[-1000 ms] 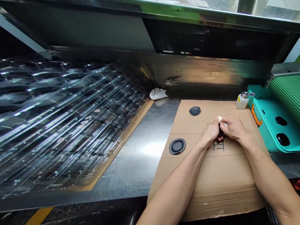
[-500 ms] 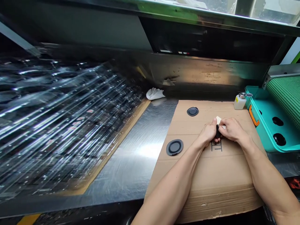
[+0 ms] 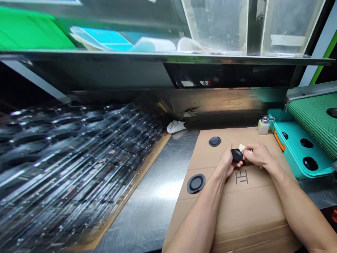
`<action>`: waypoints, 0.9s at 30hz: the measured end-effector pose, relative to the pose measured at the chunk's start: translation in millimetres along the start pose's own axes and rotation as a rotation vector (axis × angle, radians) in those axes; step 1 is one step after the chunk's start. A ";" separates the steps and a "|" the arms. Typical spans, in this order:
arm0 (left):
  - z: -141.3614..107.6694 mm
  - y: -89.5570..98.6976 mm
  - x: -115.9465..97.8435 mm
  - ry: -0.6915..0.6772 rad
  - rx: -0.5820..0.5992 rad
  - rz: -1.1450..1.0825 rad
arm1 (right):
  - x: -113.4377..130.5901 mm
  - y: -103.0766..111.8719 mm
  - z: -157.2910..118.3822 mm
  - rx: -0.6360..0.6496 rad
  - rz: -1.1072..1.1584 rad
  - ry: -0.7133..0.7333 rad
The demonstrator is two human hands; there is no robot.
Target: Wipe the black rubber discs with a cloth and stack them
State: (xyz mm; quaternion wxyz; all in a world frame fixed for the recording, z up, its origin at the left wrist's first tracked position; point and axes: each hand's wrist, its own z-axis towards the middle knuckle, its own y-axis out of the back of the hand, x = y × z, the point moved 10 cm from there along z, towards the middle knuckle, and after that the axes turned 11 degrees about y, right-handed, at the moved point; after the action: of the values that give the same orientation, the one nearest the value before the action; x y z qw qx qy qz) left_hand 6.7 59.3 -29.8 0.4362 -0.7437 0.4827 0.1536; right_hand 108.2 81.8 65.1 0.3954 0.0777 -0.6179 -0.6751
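Far left, a stack of clear plastic trays [image 3: 73,165] is lying on the steel desk [image 3: 160,182], blurred. A white crumpled cloth [image 3: 176,126] is sitting at the back near the wall. Moving right, a cardboard sheet [image 3: 250,211] is covering the desk w/ two loose black discs on it: one disc at the near left edge [image 3: 196,183], another disc further back [image 3: 215,141].

Both hands are meeting mid-cardboard, close together. The left hand [image 3: 226,164] is pinching a third black disc [image 3: 237,155] by its rim, tilted up off the cardboard. The right hand [image 3: 256,155] is pressing a small pale pad [image 3: 242,148] against it, fingers closed on the pad.

The held disc is probably light, stiff and smooth — likely moulded plastic or rubber, so a bit slippery; gripping at the edge, thumb opposite fingers, is looking like the safe hold, keeping the face clear.

Further right, a small white bottle [image 3: 262,126] is standing at the cardboard's back corner, next to a teal tray [image 3: 295,154] holding more dark parts, and a green belt [image 3: 313,116] is running beyond it.
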 end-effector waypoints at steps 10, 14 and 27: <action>-14.2 5.6 -8.1 0.221 0.165 -0.515 | -38.2 22.1 -9.4 -0.017 -0.210 -0.148; -13.6 4.7 -9.2 0.199 0.150 -0.487 | -6.4 0.3 -2.7 -0.053 -0.224 0.044; -7.6 3.6 -34.8 -0.237 0.169 -0.438 | 42.2 -8.4 -0.6 -0.230 -0.040 0.224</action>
State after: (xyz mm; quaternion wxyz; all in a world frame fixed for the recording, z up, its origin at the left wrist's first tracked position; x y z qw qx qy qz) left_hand -14.8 73.0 -4.6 0.5730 -0.7682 0.2670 0.1010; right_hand 76.3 54.1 73.7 0.4546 0.1190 -0.4868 -0.7363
